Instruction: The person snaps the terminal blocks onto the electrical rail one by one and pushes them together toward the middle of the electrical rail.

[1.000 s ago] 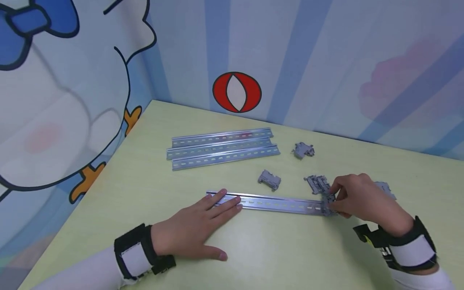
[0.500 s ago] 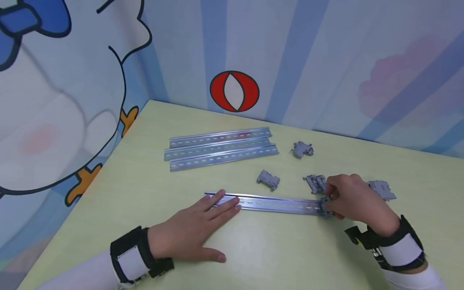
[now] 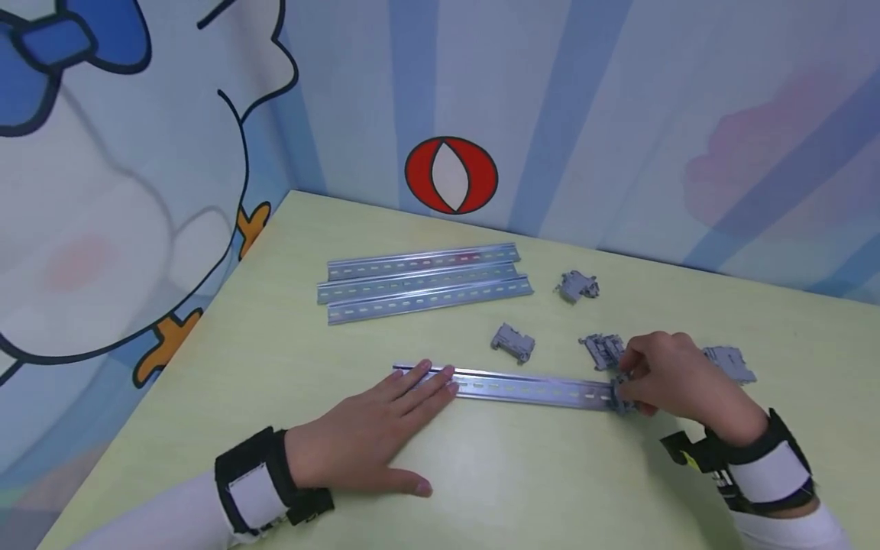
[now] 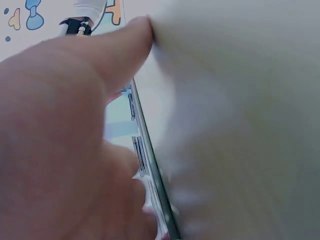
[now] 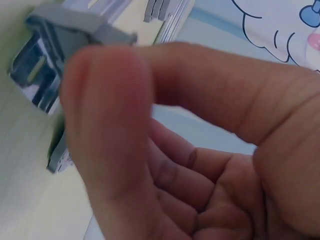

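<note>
A slotted metal DIN rail (image 3: 529, 388) lies on the table in front of the person. The left hand (image 3: 374, 439) rests flat over its left end, fingers straight and thumb spread on the tabletop. At the rail's right end the right hand (image 3: 677, 382) pinches a grey terminal block (image 3: 621, 395) between thumb and index finger. In the right wrist view that terminal block (image 5: 75, 30) sits at the rail's end (image 5: 37, 75), partly hidden behind a fingertip. Whether it is fully clipped on I cannot tell. More grey terminal blocks (image 3: 602, 351) lie just behind the right hand.
Three more DIN rails (image 3: 429, 283) lie side by side farther back. Loose terminal blocks are spread about: one (image 3: 513, 343) behind the rail, some (image 3: 577, 286) near the wall, and others (image 3: 730, 363) right of the right hand. A painted wall (image 3: 584, 137) bounds the table's back.
The right hand has shifted slightly left at the rail's end, still pinching the terminal block, and uncovered more of the blocks at right. The left hand stays on the rail.
</note>
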The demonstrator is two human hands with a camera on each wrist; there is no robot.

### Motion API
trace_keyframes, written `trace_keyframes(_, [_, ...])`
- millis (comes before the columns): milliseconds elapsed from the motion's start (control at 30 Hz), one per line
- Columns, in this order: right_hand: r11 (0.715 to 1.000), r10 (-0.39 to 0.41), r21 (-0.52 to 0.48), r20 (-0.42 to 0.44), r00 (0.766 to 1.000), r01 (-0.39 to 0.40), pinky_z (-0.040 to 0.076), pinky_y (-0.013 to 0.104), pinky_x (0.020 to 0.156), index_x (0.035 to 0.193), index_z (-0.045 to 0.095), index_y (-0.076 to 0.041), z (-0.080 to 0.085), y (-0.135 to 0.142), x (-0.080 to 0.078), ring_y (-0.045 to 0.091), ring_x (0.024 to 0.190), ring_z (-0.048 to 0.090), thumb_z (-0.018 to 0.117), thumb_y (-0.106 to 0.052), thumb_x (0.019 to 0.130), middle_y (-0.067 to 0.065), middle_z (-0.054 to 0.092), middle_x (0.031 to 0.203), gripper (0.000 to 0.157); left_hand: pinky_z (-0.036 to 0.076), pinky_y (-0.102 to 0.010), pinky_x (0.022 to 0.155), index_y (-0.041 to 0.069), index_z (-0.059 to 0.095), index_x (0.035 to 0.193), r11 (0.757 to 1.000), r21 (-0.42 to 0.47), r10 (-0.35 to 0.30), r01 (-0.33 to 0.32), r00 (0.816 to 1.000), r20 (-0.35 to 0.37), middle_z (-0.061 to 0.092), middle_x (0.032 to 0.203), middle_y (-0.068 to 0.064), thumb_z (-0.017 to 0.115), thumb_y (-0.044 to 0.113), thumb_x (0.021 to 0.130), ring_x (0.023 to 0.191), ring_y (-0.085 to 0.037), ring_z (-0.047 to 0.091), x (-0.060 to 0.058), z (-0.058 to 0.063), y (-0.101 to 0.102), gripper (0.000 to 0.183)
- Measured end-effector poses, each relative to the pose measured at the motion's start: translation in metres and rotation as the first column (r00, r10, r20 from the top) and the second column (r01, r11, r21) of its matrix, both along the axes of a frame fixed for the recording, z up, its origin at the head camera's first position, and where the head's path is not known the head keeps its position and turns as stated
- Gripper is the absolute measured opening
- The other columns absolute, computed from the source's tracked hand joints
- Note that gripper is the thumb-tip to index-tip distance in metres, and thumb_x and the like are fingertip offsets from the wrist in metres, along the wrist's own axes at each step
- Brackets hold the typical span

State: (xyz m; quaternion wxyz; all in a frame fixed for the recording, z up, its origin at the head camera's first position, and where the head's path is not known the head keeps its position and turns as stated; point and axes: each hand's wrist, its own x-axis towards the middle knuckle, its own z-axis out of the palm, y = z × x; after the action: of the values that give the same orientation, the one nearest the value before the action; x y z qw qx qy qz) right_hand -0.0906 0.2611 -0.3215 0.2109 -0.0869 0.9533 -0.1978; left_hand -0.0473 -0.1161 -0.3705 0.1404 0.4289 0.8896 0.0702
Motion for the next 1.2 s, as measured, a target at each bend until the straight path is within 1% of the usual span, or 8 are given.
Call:
trace_keyframes(133, [1.000, 0.006, -0.022, 0.062, 0.998, -0.004, 0.056, 0.028, 0.059, 0.106, 0.066, 0.004, 0.002, 0.008, -0.001, 0.010, 0.056, 0.069, 0.073, -0.018, 0.085, 0.001, 0.075, 0.070, 0.031, 0.022, -0.044, 0.122, 0.014, 0.014, 0.159, 0.998, -0.058, 0.031, -0.032, 0.999, -0.032, 0.004, 0.168, -0.005, 0.058, 0.069, 0.082, 0.153, -0.025, 0.004, 0.002, 0.004, -0.001, 0.105])
trace_keyframes(267, [0.996, 0.043, -0.089, 0.125, 0.991, -0.031, 0.058, 0.027, 0.061, 0.116, 0.067, 0.005, 0.009, 0.019, -0.003, 0.010, 0.066, 0.073, 0.072, -0.024, 0.087, 0.001, 0.079, 0.079, 0.041, 0.027, -0.042, 0.120, 0.010, 0.018, 0.158, 0.993, -0.101, 0.057, -0.056, 0.998, 0.002, 0.009, 0.167, -0.006, 0.059, 0.063, 0.086, 0.153, -0.024, 0.011, 0.006, 0.010, -0.001, 0.098])
trace_keyframes(333, [0.991, 0.050, -0.132, 0.160, 0.986, -0.029, 0.059, 0.026, 0.062, 0.119, 0.066, 0.006, 0.011, 0.023, -0.005, 0.012, 0.070, 0.075, 0.072, -0.022, 0.088, 0.003, 0.080, 0.083, 0.042, 0.028, -0.041, 0.120, 0.010, 0.017, 0.158, 0.994, -0.098, 0.057, -0.054, 0.998, 0.021, 0.008, 0.167, -0.007, 0.058, 0.062, 0.088, 0.153, -0.023, 0.010, 0.006, 0.011, -0.002, 0.097])
trace_keyframes(533, [0.971, 0.001, -0.232, 0.234, 0.972, 0.054, 0.063, 0.031, 0.065, 0.116, 0.062, 0.011, 0.007, 0.024, -0.008, 0.019, 0.073, 0.077, 0.071, -0.012, 0.088, 0.013, 0.078, 0.092, 0.037, 0.024, -0.040, 0.122, 0.011, 0.013, 0.158, 0.996, -0.078, 0.046, -0.042, 0.998, 0.053, 0.003, 0.168, -0.006, 0.056, 0.063, 0.088, 0.153, -0.021, 0.004, 0.002, 0.009, -0.002, 0.097])
trace_keyframes(700, [0.944, -0.008, -0.319, 0.233, 0.972, 0.085, 0.063, 0.033, 0.067, 0.114, 0.062, 0.012, 0.003, 0.013, -0.008, 0.021, 0.074, 0.077, 0.070, -0.009, 0.088, 0.016, 0.077, 0.093, 0.034, 0.023, -0.041, 0.122, 0.011, 0.012, 0.159, 0.996, -0.081, 0.052, -0.047, 0.996, 0.066, 0.002, 0.168, -0.005, 0.057, 0.062, 0.088, 0.153, -0.021, 0.004, 0.002, 0.009, -0.004, 0.097])
trace_keyframes(933, [0.929, -0.016, -0.358, 0.207, 0.978, 0.091, 0.063, 0.034, 0.063, 0.109, 0.064, 0.006, -0.003, -0.001, -0.009, 0.022, 0.070, 0.076, 0.067, -0.010, 0.089, 0.012, 0.075, 0.080, 0.026, 0.023, -0.041, 0.122, 0.013, 0.010, 0.159, 0.995, -0.084, 0.058, -0.053, 0.996, 0.068, 0.000, 0.168, -0.004, 0.056, 0.064, 0.088, 0.153, -0.021, 0.002, 0.002, 0.007, -0.004, 0.098])
trace_keyframes(1033, [0.904, -0.015, -0.412, 0.247, 0.969, 0.119, 0.063, 0.036, 0.066, 0.109, 0.063, 0.008, -0.007, 0.001, -0.011, 0.020, 0.072, 0.076, 0.067, -0.008, 0.090, 0.012, 0.075, 0.083, 0.025, 0.023, -0.041, 0.122, 0.013, 0.010, 0.159, 0.995, -0.082, 0.056, -0.050, 0.996, 0.065, 0.000, 0.168, -0.005, 0.055, 0.064, 0.088, 0.153, -0.021, 0.003, 0.002, 0.008, -0.004, 0.098])
trace_keyframes(1200, [0.837, 0.013, -0.525, 0.298, 0.955, 0.153, 0.063, 0.039, 0.071, 0.111, 0.059, 0.012, -0.017, -0.004, -0.012, 0.020, 0.076, 0.076, 0.068, -0.006, 0.089, 0.012, 0.076, 0.084, 0.029, 0.024, -0.041, 0.122, 0.013, 0.011, 0.159, 0.994, -0.095, 0.054, -0.048, 0.997, 0.060, 0.001, 0.168, -0.005, 0.055, 0.064, 0.088, 0.153, -0.021, 0.003, 0.003, 0.008, -0.004, 0.098])
